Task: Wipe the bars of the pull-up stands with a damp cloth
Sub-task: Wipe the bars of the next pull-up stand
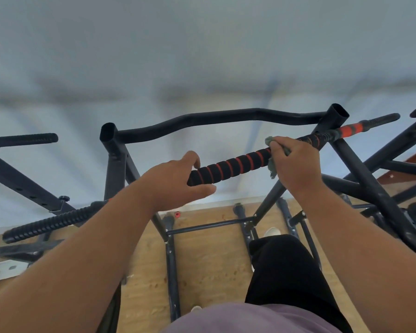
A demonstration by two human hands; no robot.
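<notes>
Nearest the camera: a mauve shirt hem and a black trouser leg, standing over a wooden floor on which the lower black frame tubes of the stand rest. Both bare forearms reach up and forward. The left hand is at the near end of the padded grip bar, a black foam sleeve wound with a red spiral stripe; thumb below and fingers curled loosely above the bar's end cap, touching it (how firm the hold is cannot be told). The right hand is clenched over the same bar further along, fingers wrapped round a grey-green cloth that it presses against the foam; a ragged corner of cloth hangs below the bar and a tuft shows above the knuckles. Beyond that hand the bar continues up to the right, past a worn section, to a red band and a black ribbed tip. Behind stands the black curved pull-up bar between two open-topped uprights. A ribbed black handle juts out at lower left; a second stand is at right. No brand, label or writing is legible on any surface. The pale background is blurred.
</notes>
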